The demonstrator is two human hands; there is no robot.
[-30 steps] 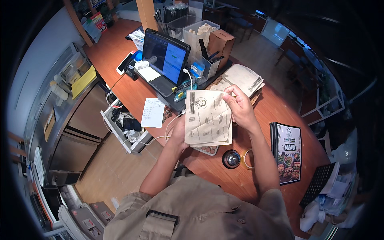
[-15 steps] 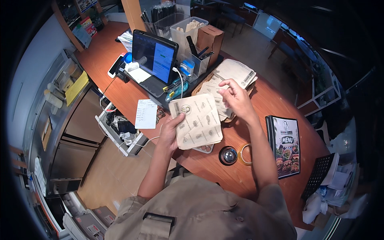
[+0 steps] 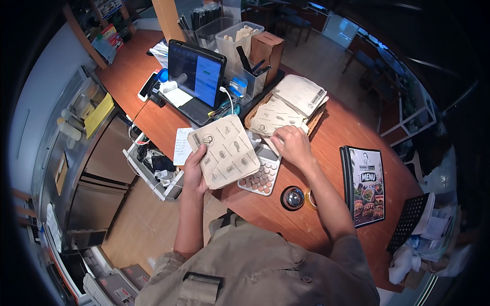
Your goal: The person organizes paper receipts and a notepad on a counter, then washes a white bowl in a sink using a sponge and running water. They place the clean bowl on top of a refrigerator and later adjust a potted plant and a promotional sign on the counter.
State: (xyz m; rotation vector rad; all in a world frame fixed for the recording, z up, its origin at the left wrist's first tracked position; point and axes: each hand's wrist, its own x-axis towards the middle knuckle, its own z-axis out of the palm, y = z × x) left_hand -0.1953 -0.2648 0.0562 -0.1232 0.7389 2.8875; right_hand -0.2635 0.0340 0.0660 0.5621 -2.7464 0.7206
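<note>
My L hand (image 3: 195,171) pinches the printed paper stack (image 3: 227,153), near-left, above the surface (image 3: 339,133); R hand (image 3: 293,145) curled by the basket's (image 3: 317,124) near edge, can't tell if gripping; done: stack's in hand; left: more papers (image 3: 278,120) in basket, far right.

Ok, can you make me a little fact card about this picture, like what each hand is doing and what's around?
Left hand: holding printed brown papers, thumb on top
Right hand: fingers curled by the near side of the wicker basket; can't tell if they grip anything
In the basket: more brown papers
Near the hands: white calculator with round buttons, silver bell
On the right: booklet with food photos
Behind: lit screen, clear tub with wooden sticks
Left side: open drawer with cables inside
</note>
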